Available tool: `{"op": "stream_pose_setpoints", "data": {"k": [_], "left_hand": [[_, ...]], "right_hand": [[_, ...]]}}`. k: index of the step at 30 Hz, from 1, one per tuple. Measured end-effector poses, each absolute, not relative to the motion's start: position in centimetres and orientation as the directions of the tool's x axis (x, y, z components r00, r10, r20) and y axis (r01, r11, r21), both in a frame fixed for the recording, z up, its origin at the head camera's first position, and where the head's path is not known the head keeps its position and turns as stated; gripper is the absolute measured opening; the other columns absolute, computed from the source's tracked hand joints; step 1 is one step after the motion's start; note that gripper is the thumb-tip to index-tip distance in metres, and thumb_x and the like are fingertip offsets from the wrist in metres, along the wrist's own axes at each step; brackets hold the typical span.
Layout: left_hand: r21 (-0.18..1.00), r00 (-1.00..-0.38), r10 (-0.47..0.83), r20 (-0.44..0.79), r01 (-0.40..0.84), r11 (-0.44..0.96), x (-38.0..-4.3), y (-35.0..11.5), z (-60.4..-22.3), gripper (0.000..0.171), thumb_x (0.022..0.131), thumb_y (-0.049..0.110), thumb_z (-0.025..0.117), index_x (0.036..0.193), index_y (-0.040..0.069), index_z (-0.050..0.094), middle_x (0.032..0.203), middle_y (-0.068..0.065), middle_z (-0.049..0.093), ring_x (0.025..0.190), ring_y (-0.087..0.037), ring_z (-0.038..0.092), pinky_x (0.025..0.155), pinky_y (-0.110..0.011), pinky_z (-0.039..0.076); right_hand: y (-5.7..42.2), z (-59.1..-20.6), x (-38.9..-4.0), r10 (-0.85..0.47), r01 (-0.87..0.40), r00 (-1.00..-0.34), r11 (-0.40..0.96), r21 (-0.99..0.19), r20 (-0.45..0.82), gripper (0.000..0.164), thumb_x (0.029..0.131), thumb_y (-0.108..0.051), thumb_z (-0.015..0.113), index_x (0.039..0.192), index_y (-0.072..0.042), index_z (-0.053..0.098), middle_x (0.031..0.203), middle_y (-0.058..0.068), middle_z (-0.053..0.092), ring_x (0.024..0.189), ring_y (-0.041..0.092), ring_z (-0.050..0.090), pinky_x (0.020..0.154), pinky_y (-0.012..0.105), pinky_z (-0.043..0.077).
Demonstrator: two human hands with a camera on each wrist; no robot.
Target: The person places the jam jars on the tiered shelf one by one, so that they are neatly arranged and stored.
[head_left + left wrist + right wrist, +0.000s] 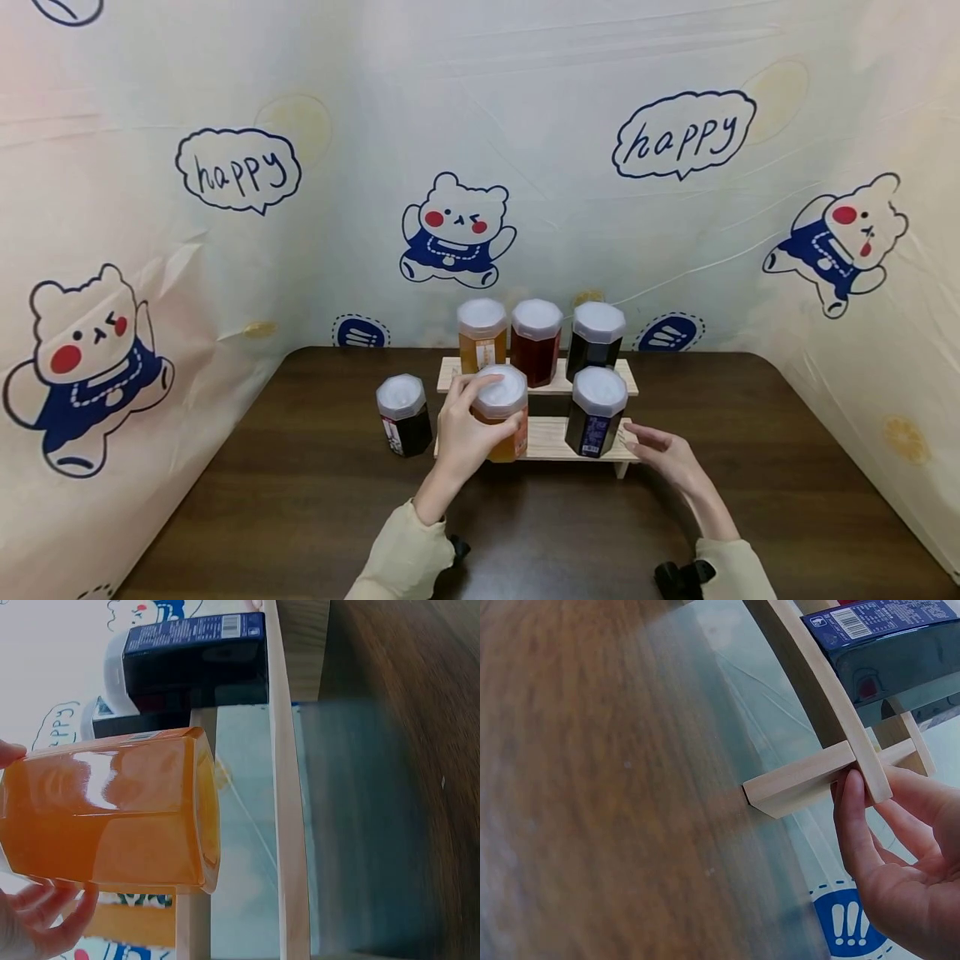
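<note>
My left hand grips a jar of orange-amber contents with a white lid, thumb on one side and fingers on the other. In the left wrist view this jar appears tilted relative to nothing but the camera, its base apart from the front board's edge. My right hand pinches the right end of the lower board of a two-tier wooden rack; the right wrist view shows the thumb and fingers around that board end. A dark jar with a purple label stands on the lower board near it.
On the upper board stand an amber jar, a red-brown jar and a dark jar. Another dark jar stands on the brown table left of the rack. A printed curtain hangs behind.
</note>
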State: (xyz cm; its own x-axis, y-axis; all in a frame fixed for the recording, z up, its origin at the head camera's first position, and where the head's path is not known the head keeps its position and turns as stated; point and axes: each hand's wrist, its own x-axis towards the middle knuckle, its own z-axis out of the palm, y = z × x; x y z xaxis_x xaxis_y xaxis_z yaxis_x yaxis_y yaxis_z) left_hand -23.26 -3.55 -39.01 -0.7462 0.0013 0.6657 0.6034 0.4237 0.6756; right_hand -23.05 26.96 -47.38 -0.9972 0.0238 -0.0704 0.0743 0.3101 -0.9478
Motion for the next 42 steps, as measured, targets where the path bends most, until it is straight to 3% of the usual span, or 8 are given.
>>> {"op": "stream_pose_setpoints", "data": {"k": [15,42], "left_hand": [[0.673,-0.754,0.050,0.655,0.613,0.415,-23.7,-0.7,-39.5,0.044,0.061,0.021,0.080,0.102,0.015,0.063,0.102,-0.005,0.050,0.090,-0.021,0.054,0.070,-0.035,0.048],[0.675,-0.759,0.057,0.649,0.609,0.417,-25.2,0.8,-41.3,0.044,0.061,0.023,0.079,0.101,0.015,0.063,0.100,-0.006,0.050,0.089,-0.022,0.054,0.071,-0.036,0.048]], "right_hand": [[27.1,-47.3,-22.9,0.005,0.069,-0.998,0.300,-0.952,-0.070,0.051,0.084,-0.024,0.060,0.125,0.002,0.047,0.128,0.020,0.045,0.093,-0.003,0.050,0.075,0.021,0.045],[27.1,-47.3,-23.0,0.011,0.070,-0.997,0.281,-0.957,-0.070,0.050,0.084,-0.022,0.061,0.125,0.003,0.047,0.127,0.020,0.045,0.092,-0.002,0.051,0.075,0.020,0.045]]}}
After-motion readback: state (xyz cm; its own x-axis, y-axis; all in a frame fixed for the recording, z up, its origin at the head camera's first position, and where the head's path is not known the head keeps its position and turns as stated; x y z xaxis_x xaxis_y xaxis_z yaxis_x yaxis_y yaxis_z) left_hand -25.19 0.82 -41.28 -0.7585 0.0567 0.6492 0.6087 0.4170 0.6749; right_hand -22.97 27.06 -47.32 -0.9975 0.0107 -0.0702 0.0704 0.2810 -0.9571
